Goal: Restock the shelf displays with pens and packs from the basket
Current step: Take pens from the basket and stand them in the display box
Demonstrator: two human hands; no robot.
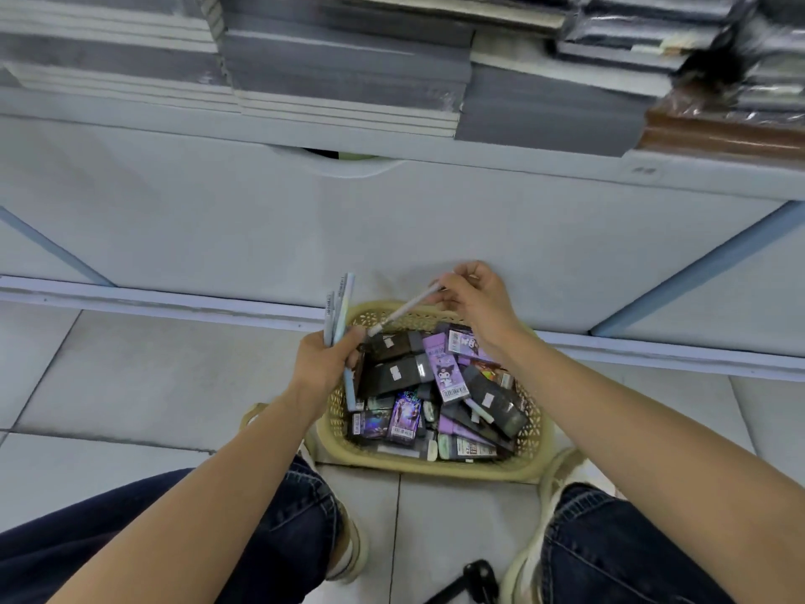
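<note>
- Head view, centre of frame: my left hand (pixel 324 364) is clamped around a bundle of pale blue pens (pixel 337 313), their ends fanned upward.
- My right hand (pixel 472 298) pinches one white pen (pixel 403 313) by its upper end, its tip angled toward the bundle.
- Below both, the yellow basket (pixel 435 466) sits on the floor, full of packs (pixel 446 377).
- I'd line the white pen up parallel with the bundle before sliding it in, so nothing slips.

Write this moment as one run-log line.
left hand: holds pens | right hand: adding single pen | basket: packs remain
</note>
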